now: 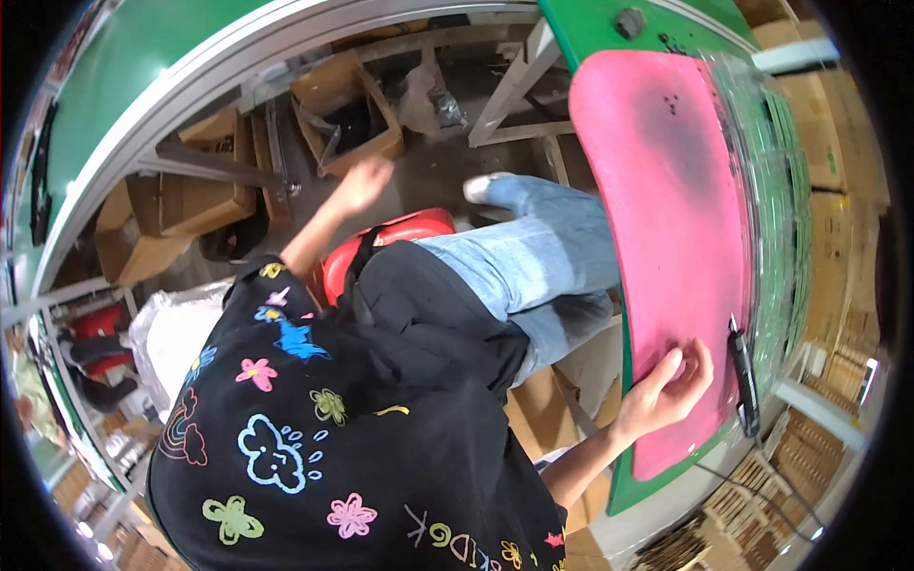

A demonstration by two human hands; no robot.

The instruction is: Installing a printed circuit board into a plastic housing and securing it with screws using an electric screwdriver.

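Note:
My right hand (670, 385) rests at the near end of a long pink mat (666, 238), its fingers loosely curled with a gap between thumb and fingers. Nothing shows in its grasp. Just to its right lies a black corded tool (745, 381) with a thin metal tip, shaped like an electric screwdriver; the hand does not touch it. Several tiny black parts (672, 103) sit on a dark smudge toward the mat's far end. My left hand (366, 183) is off to the left, away from the mat and near an open cardboard box (347, 109). Motion blurs its fingers.
Clear plastic trays (781, 219) line the mat's right side on the green table (586, 24). A dark lump (629, 23) and more small black bits lie at the table's far end. Under a curved metal-edged bench (181, 81) stand several cardboard boxes. A red seat (409, 226) is beneath me.

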